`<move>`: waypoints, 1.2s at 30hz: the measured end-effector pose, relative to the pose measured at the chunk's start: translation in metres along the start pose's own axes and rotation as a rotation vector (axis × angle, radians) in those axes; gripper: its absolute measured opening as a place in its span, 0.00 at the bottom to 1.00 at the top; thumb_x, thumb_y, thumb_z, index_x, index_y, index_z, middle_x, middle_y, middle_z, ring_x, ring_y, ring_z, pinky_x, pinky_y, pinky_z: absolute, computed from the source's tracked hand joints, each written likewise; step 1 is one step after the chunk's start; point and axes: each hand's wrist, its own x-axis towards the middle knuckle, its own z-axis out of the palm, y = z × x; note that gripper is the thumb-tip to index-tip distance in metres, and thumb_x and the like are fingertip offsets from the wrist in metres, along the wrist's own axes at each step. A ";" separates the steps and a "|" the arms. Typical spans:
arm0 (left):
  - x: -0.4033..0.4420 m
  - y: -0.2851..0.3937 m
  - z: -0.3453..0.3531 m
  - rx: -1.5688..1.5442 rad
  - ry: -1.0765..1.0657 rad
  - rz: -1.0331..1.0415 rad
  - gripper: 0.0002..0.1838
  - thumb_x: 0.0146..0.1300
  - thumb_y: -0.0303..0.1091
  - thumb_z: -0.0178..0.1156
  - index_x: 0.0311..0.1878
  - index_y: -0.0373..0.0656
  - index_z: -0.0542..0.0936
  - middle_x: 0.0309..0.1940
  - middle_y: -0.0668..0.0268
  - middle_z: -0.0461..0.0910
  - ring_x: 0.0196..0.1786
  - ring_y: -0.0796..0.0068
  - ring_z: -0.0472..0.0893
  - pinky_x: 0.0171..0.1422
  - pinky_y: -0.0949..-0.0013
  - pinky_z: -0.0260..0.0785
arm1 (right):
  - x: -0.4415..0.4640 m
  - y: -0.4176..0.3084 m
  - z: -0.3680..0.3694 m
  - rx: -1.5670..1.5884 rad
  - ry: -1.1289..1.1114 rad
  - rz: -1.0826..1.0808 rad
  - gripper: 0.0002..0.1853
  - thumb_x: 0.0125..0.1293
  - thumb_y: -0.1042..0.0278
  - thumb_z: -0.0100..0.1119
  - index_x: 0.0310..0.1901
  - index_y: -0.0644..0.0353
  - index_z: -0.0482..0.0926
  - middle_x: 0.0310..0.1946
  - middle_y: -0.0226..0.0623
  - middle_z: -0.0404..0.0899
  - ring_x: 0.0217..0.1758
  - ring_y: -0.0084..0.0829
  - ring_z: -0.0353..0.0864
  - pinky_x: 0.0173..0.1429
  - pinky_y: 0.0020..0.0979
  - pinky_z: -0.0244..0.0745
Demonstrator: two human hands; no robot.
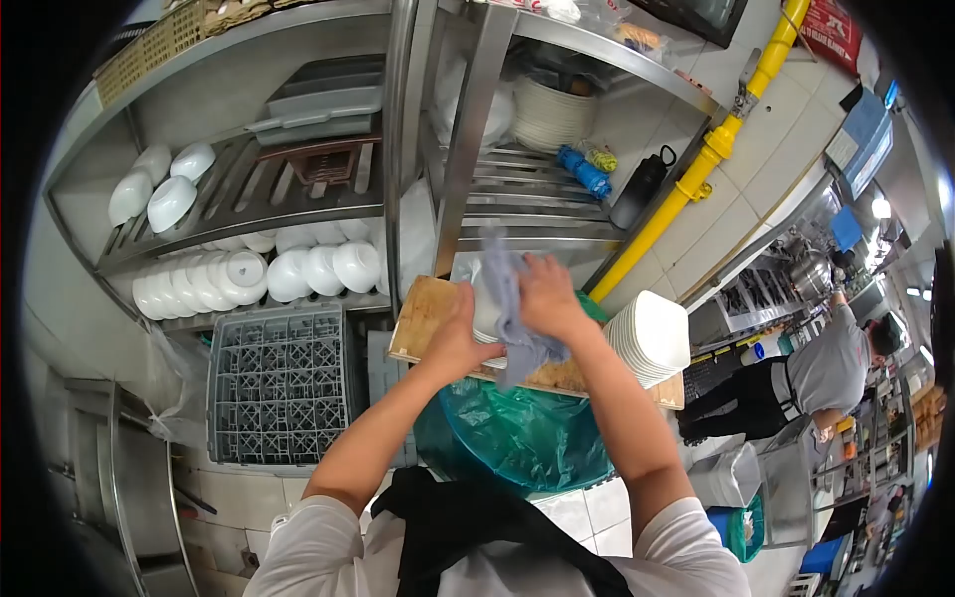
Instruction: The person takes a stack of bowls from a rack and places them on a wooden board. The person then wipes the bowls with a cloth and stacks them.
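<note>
My right hand [550, 298] presses a grey-blue cloth [519, 333] down over white plates [485, 308]. The cloth is partly blurred and hides much of the plates. At their left side, my left hand [456, 336] grips the plate edge, thumb pointing toward the cloth. Beneath lies a wooden board [422, 320] set across a large bin lined with a green bag [527, 423]. To the right of my right hand, a tall stack of white squarish plates [652, 338] stands on the board's other end.
A grey dish rack [279, 388] stands left of the bin. Metal shelves hold white bowls [239, 276], grey trays [323, 95] and stacked plates [554, 112]. A black bottle [642, 189] stands beside a yellow pipe [686, 189]. At right, another person [796, 383] works at a stove.
</note>
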 end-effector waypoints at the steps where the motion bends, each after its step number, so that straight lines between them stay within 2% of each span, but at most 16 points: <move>1: 0.000 -0.003 0.001 -0.016 -0.067 -0.002 0.50 0.45 0.39 0.75 0.70 0.35 0.58 0.69 0.42 0.58 0.73 0.48 0.57 0.75 0.59 0.53 | 0.003 -0.007 0.007 -0.175 -0.045 -0.065 0.33 0.66 0.52 0.50 0.68 0.62 0.63 0.72 0.56 0.54 0.74 0.60 0.53 0.76 0.46 0.48; 4: -0.001 -0.020 0.002 -0.016 -0.141 0.063 0.36 0.50 0.39 0.71 0.63 0.39 0.69 0.62 0.47 0.69 0.67 0.49 0.66 0.69 0.58 0.60 | -0.001 -0.017 0.011 0.102 -0.270 -0.091 0.35 0.68 0.44 0.43 0.70 0.60 0.60 0.75 0.55 0.42 0.76 0.65 0.41 0.79 0.46 0.38; 7: -0.002 -0.050 0.022 0.056 -0.004 0.256 0.26 0.55 0.40 0.67 0.57 0.41 0.75 0.56 0.51 0.75 0.62 0.50 0.72 0.65 0.58 0.65 | -0.004 -0.021 0.009 0.130 -0.371 -0.095 0.35 0.68 0.44 0.46 0.70 0.58 0.62 0.74 0.58 0.46 0.76 0.61 0.46 0.78 0.44 0.43; 9: -0.005 -0.055 0.027 0.065 0.107 0.306 0.25 0.57 0.41 0.64 0.56 0.41 0.76 0.55 0.52 0.76 0.60 0.50 0.74 0.63 0.58 0.66 | -0.003 -0.021 -0.002 0.209 -0.460 -0.213 0.31 0.66 0.50 0.50 0.65 0.62 0.67 0.66 0.56 0.63 0.68 0.53 0.62 0.71 0.42 0.57; 13: -0.001 -0.041 0.016 -0.081 -0.079 0.139 0.31 0.54 0.39 0.68 0.61 0.40 0.72 0.60 0.48 0.72 0.63 0.48 0.71 0.65 0.59 0.65 | -0.016 -0.018 -0.044 0.621 -0.485 -0.279 0.21 0.60 0.60 0.59 0.51 0.66 0.77 0.45 0.49 0.82 0.50 0.40 0.80 0.56 0.35 0.71; 16: -0.002 -0.016 0.004 -0.045 -0.048 0.124 0.43 0.50 0.36 0.71 0.68 0.36 0.62 0.65 0.44 0.66 0.65 0.47 0.69 0.66 0.60 0.64 | -0.024 0.003 -0.049 1.099 -0.325 -0.168 0.19 0.59 0.65 0.59 0.51 0.65 0.79 0.42 0.49 0.83 0.49 0.44 0.81 0.55 0.37 0.73; 19: -0.003 -0.006 0.002 -0.048 0.006 0.032 0.54 0.46 0.34 0.74 0.72 0.31 0.51 0.68 0.42 0.61 0.67 0.46 0.67 0.66 0.60 0.64 | -0.018 0.010 -0.076 0.750 -0.073 -0.087 0.21 0.59 0.65 0.59 0.54 0.64 0.78 0.48 0.50 0.81 0.53 0.44 0.79 0.56 0.36 0.72; 21: 0.002 -0.013 0.005 -0.032 -0.011 0.043 0.59 0.44 0.34 0.75 0.73 0.28 0.45 0.69 0.42 0.59 0.67 0.46 0.67 0.66 0.60 0.64 | -0.013 0.025 -0.039 0.199 0.035 -0.197 0.27 0.60 0.52 0.58 0.58 0.60 0.76 0.63 0.53 0.68 0.66 0.50 0.68 0.67 0.38 0.64; 23: -0.001 -0.021 0.011 -0.020 0.035 0.057 0.55 0.45 0.34 0.74 0.72 0.31 0.51 0.68 0.42 0.61 0.67 0.46 0.68 0.66 0.60 0.65 | -0.027 0.006 -0.009 -0.183 0.044 -0.265 0.29 0.61 0.46 0.56 0.58 0.58 0.76 0.70 0.57 0.58 0.72 0.55 0.60 0.73 0.39 0.57; 24: -0.003 -0.024 0.012 -0.014 0.061 0.061 0.52 0.46 0.35 0.73 0.72 0.33 0.54 0.67 0.43 0.62 0.66 0.46 0.68 0.66 0.59 0.65 | -0.022 -0.006 -0.009 -0.083 -0.256 -0.242 0.35 0.61 0.38 0.51 0.59 0.62 0.75 0.73 0.58 0.51 0.74 0.61 0.52 0.77 0.38 0.50; 27: -0.008 -0.023 0.007 -0.151 0.028 0.129 0.43 0.50 0.35 0.70 0.69 0.37 0.62 0.65 0.45 0.67 0.65 0.49 0.70 0.65 0.59 0.65 | -0.023 -0.026 -0.007 0.073 -0.393 -0.203 0.39 0.57 0.37 0.54 0.61 0.62 0.74 0.72 0.58 0.51 0.75 0.57 0.51 0.76 0.40 0.52; 28: -0.006 -0.028 0.007 -0.074 -0.010 0.165 0.40 0.51 0.35 0.69 0.68 0.39 0.65 0.63 0.46 0.68 0.64 0.49 0.71 0.64 0.59 0.66 | -0.020 -0.024 0.000 0.182 -0.302 -0.314 0.34 0.58 0.45 0.59 0.58 0.66 0.75 0.67 0.58 0.62 0.70 0.56 0.63 0.72 0.40 0.60; 31: -0.003 -0.034 0.007 0.066 -0.122 0.191 0.32 0.53 0.35 0.66 0.63 0.42 0.71 0.61 0.49 0.71 0.61 0.50 0.73 0.64 0.60 0.66 | -0.025 -0.023 -0.035 0.577 -0.488 -0.192 0.29 0.58 0.56 0.63 0.56 0.70 0.75 0.58 0.55 0.75 0.58 0.54 0.76 0.65 0.38 0.68; 32: -0.005 -0.030 0.005 0.054 -0.147 0.134 0.31 0.52 0.34 0.66 0.62 0.43 0.73 0.60 0.49 0.71 0.61 0.51 0.73 0.64 0.60 0.65 | -0.030 -0.017 -0.033 0.728 -0.407 -0.205 0.24 0.59 0.66 0.63 0.55 0.70 0.76 0.50 0.45 0.82 0.49 0.41 0.82 0.59 0.34 0.73; 35: -0.005 -0.036 0.007 -0.087 -0.049 0.196 0.25 0.51 0.33 0.66 0.56 0.46 0.78 0.61 0.51 0.71 0.63 0.50 0.70 0.67 0.60 0.61 | -0.069 -0.008 -0.028 1.550 -0.374 -0.144 0.21 0.62 0.68 0.60 0.56 0.68 0.76 0.50 0.36 0.81 0.51 0.30 0.80 0.59 0.30 0.72; 36: 0.000 -0.028 0.002 -0.042 -0.032 0.254 0.23 0.51 0.32 0.65 0.54 0.48 0.79 0.61 0.51 0.70 0.64 0.49 0.67 0.68 0.58 0.59 | -0.086 0.000 -0.022 1.607 -0.358 -0.278 0.20 0.64 0.69 0.58 0.57 0.66 0.75 0.50 0.30 0.80 0.53 0.22 0.76 0.60 0.29 0.71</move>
